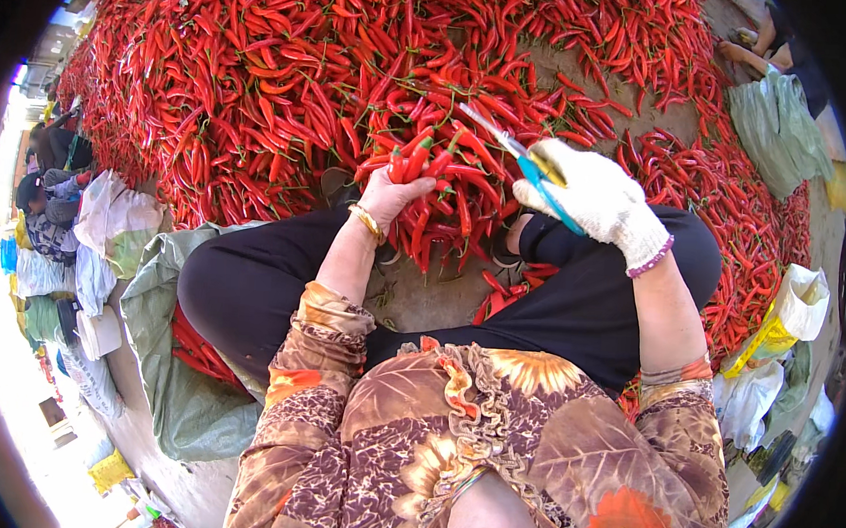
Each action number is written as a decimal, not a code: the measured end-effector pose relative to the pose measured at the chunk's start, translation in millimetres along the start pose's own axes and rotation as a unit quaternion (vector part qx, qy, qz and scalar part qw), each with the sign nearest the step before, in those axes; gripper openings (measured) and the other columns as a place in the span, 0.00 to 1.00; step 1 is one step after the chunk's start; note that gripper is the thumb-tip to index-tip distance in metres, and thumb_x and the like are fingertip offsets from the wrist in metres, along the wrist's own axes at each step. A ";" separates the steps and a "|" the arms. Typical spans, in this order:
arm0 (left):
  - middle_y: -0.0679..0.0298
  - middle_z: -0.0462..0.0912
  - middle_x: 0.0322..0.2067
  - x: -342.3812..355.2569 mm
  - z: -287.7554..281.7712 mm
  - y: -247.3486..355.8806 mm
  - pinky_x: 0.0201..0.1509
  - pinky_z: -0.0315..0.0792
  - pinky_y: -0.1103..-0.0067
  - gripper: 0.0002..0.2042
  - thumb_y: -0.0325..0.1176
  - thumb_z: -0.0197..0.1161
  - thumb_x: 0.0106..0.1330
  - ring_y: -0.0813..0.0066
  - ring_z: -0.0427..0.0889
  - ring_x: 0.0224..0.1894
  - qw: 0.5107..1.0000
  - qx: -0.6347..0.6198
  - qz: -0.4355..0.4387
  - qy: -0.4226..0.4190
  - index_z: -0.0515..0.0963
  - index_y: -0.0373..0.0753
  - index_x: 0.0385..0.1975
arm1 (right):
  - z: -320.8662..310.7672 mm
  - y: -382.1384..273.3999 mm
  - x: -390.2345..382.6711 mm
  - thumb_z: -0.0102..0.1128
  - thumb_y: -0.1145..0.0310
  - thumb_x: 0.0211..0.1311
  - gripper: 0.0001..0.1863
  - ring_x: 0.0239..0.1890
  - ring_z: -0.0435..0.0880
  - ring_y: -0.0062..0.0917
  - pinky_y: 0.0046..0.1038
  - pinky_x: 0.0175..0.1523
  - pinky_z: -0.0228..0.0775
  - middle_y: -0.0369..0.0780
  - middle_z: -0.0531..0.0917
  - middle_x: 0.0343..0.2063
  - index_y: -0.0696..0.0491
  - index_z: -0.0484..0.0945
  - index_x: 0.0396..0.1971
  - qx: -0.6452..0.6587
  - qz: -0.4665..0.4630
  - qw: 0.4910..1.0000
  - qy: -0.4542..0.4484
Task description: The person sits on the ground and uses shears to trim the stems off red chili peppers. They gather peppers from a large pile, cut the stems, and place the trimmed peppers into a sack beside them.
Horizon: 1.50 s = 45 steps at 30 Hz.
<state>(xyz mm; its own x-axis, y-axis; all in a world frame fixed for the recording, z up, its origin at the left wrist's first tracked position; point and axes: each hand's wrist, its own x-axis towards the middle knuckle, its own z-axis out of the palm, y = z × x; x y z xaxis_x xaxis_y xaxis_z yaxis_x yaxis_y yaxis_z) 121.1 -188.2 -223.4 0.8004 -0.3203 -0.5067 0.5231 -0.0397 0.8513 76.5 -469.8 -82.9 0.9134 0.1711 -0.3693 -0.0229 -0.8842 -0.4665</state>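
Note:
My bare left hand, with a gold bracelet at its wrist, is closed around a small bunch of red chili peppers. Some of their green stems show at the top. In a white knitted glove, my right hand grips a pair of scissors by the blue handles. Their blades point up and left over the pepper heap, apart from the held bunch. Loose peppers lie just below and beside my left hand, between my crossed legs. The glove hides part of the scissors' handles.
A large heap of red chili peppers spreads ahead and along the right. A grey-green sack with peppers in it lies by my left knee. Other people sit at far left and upper right. Bags, including a green one, line the sides.

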 end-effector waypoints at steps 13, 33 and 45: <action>0.62 0.86 0.27 32.1 43.8 -32.4 0.42 0.78 0.73 0.14 0.44 0.70 0.56 0.70 0.86 0.32 0.907 0.385 0.118 0.123 0.83 0.43 0.36 | -6.1 5.7 -2.1 0.57 0.36 0.60 0.36 0.44 0.82 0.43 0.37 0.48 0.72 0.49 0.83 0.40 0.55 0.74 0.51 0.075 -0.048 0.990 0.113; 0.52 0.85 0.44 110.5 20.0 -37.6 0.58 0.74 0.65 0.26 0.56 0.65 0.51 0.52 0.82 0.50 0.828 0.554 -0.084 -0.014 0.83 0.45 0.45 | -10.3 -4.2 -4.9 0.63 0.45 0.60 0.30 0.42 0.83 0.41 0.35 0.47 0.72 0.47 0.83 0.38 0.52 0.74 0.52 0.089 -0.049 0.992 0.077; 0.59 0.86 0.27 32.9 5.3 -34.3 0.22 0.69 0.84 0.12 0.30 0.59 0.54 0.80 0.75 0.17 0.990 0.112 -0.083 -0.013 0.81 0.35 0.37 | -6.3 1.5 -6.8 0.63 0.46 0.61 0.29 0.44 0.82 0.42 0.34 0.50 0.72 0.47 0.82 0.41 0.53 0.74 0.53 0.077 -0.066 0.992 0.078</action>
<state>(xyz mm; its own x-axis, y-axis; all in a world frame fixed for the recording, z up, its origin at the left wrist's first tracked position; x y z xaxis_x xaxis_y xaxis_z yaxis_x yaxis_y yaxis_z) 127.9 -202.4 -268.6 0.6994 -0.3162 -0.6410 0.5660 -0.3027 0.7668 72.7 -475.0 -76.0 0.9638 0.2021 -0.1738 0.0507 -0.7792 -0.6248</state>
